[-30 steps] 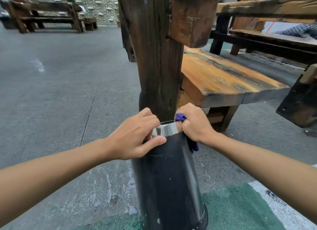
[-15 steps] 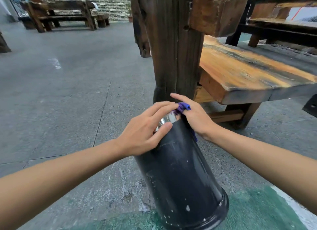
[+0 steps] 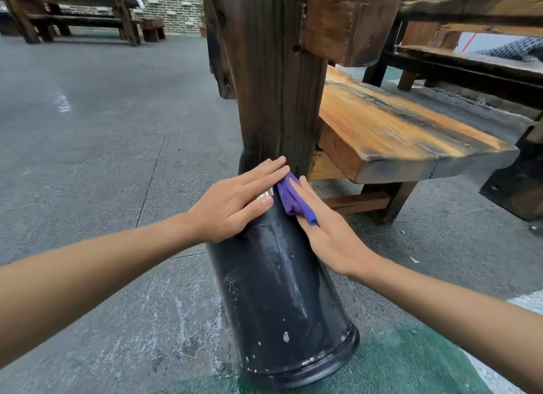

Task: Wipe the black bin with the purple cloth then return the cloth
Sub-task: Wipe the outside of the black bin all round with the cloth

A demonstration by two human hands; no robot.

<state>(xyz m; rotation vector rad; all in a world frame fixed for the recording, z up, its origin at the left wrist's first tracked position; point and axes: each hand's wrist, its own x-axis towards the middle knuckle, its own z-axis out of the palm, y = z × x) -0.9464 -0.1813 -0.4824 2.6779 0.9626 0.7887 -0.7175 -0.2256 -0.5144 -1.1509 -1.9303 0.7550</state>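
Observation:
The black bin stands on the ground in front of me, tilted so its silver-rimmed top leans away against a wooden post. My left hand lies flat on the bin's upper left side, fingers stretched over the rim. My right hand presses the purple cloth against the bin's upper right side, fingers extended over it. Part of the cloth is hidden under that hand.
A thick dark wooden post rises right behind the bin. A low orange-brown wooden bench is attached at its right. More wooden benches stand far back left by a brick wall. Grey concrete floor spreads left; green paint lies underfoot.
The bin has tipped further away toward the post. My right hand has slid from the rim down the bin's side with the cloth. My left hand has flattened over the rim.

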